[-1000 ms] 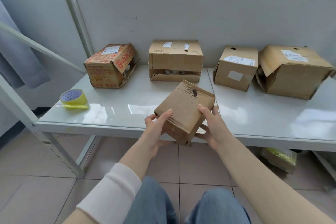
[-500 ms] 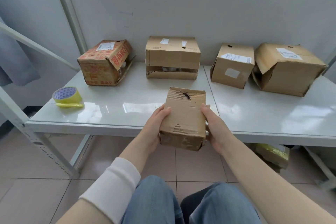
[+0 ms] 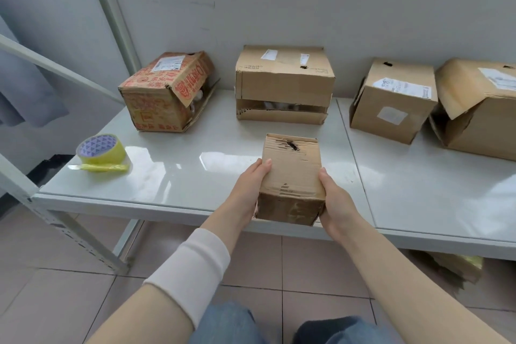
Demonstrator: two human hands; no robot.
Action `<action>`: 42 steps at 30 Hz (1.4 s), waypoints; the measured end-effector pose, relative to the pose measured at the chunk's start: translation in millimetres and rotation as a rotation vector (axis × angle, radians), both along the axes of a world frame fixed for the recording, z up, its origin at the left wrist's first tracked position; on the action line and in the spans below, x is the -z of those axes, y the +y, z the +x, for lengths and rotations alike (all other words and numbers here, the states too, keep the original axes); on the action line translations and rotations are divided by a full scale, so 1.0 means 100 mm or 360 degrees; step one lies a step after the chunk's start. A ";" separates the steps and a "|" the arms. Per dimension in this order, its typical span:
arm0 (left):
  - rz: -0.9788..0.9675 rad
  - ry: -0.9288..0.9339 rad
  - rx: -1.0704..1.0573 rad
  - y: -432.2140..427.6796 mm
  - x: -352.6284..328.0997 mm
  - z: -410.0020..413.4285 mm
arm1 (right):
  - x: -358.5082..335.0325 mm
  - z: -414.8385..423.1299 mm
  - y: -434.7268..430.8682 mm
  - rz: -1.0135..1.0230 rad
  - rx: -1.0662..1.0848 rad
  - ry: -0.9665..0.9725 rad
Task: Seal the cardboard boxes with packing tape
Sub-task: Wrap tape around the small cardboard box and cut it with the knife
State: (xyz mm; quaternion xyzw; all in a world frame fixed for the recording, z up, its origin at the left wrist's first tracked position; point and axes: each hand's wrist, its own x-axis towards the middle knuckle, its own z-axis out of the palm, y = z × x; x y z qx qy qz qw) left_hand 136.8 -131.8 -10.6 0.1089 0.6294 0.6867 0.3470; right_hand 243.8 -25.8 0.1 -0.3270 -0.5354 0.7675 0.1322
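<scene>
A small worn cardboard box (image 3: 291, 173) with a torn slot on top sits at the front edge of the white table (image 3: 195, 170). My left hand (image 3: 250, 190) grips its left side and my right hand (image 3: 335, 204) grips its right side, thumbs on top. A roll of yellow packing tape (image 3: 100, 149) lies at the table's left front, a loose strip trailing beside it. Along the wall stand a red-printed box (image 3: 164, 92) with an open flap, a brown box (image 3: 284, 84) with a gap in its front, a labelled box (image 3: 393, 100) and a big box (image 3: 480, 109) with a loose flap.
A slanted metal shelf post (image 3: 55, 220) and brace stand at the left. A crumpled yellow-and-brown package (image 3: 458, 265) lies on the tiled floor under the table's right side. My knees in jeans are below the table edge.
The small box was tilted and lifted between my hands a second ago; now it is turned square and set down at the table's front edge. The view has shifted closer.
</scene>
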 end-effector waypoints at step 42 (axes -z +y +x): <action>-0.2123 0.1628 -0.0640 -2.26 0.06 -2.27 | 0.11 -2.28 -1.63 0.2581 -0.1226 -0.0033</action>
